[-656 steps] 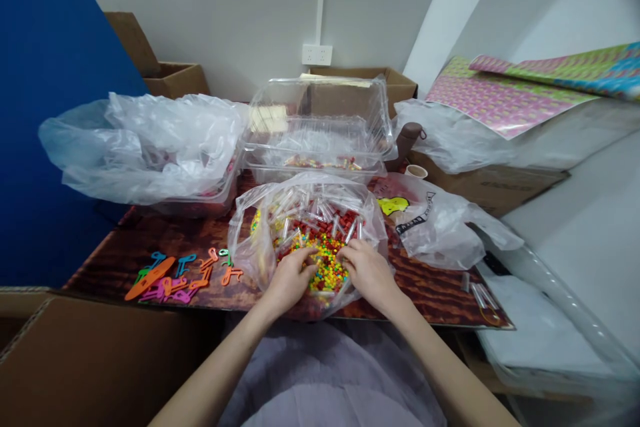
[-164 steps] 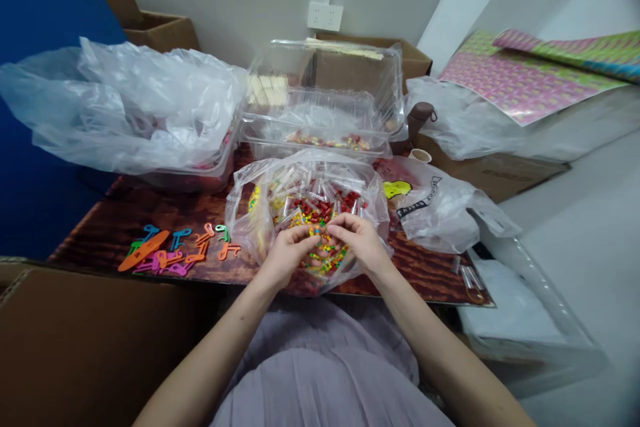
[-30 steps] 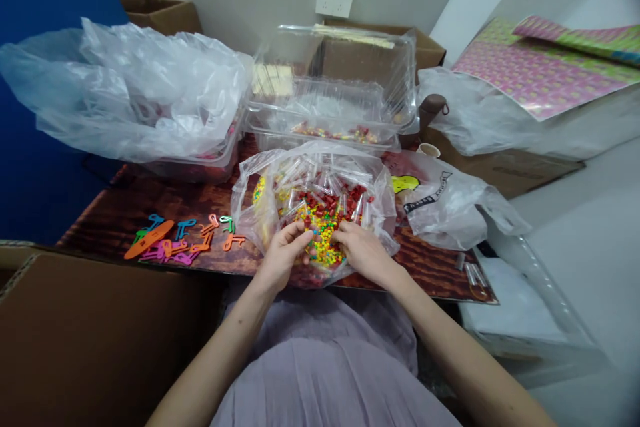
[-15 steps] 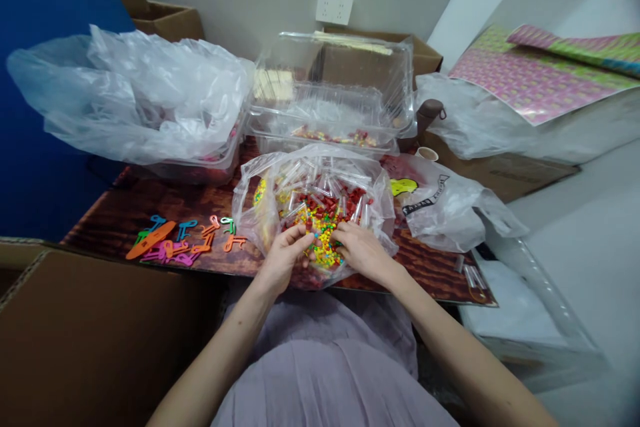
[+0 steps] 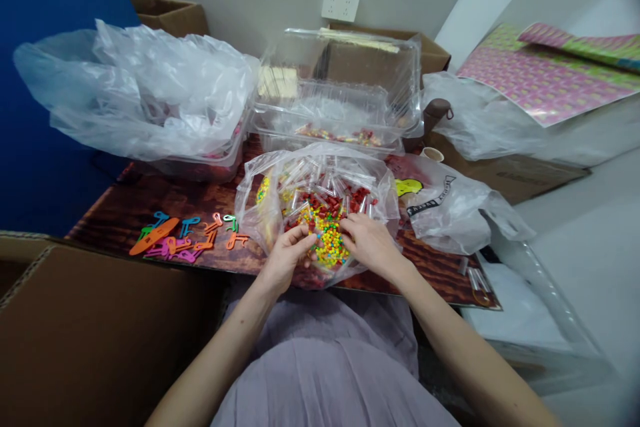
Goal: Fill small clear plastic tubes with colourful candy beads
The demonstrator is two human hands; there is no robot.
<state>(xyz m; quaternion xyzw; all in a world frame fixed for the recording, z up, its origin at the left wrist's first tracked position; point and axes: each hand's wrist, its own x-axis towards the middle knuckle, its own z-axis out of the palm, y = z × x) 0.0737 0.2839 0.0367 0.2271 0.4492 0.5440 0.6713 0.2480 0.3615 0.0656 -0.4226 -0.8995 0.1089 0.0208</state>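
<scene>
A clear plastic bag (image 5: 260, 203) lies open on the brown table (image 5: 150, 197) just in front of me. It holds a heap of small coloured candies (image 5: 327, 240) and several clear little tubes (image 5: 320, 183) with red caps. Both hands are inside the bag's mouth, on the near side of the heap. My left hand (image 5: 286, 259) has its fingers curled and pinched together over the candies. My right hand (image 5: 367, 243) rests beside it with fingers bent down into the heap. What either hand pinches is too small to see.
Coloured plastic clips (image 5: 185, 240) lie left of the bag. Behind it stand clear clamshell boxes (image 5: 340, 97) and a bin under crumpled plastic (image 5: 140, 93). A printed bag (image 5: 440, 207) lies right. Cardboard boxes (image 5: 75, 327) stand at near left; patterned paper (image 5: 545, 73) lies at far right.
Both hands stay in the bag; the right hand has shifted slightly up the heap. Earlier they were raised together above the candies, then came down again. The view has drifted a little.
</scene>
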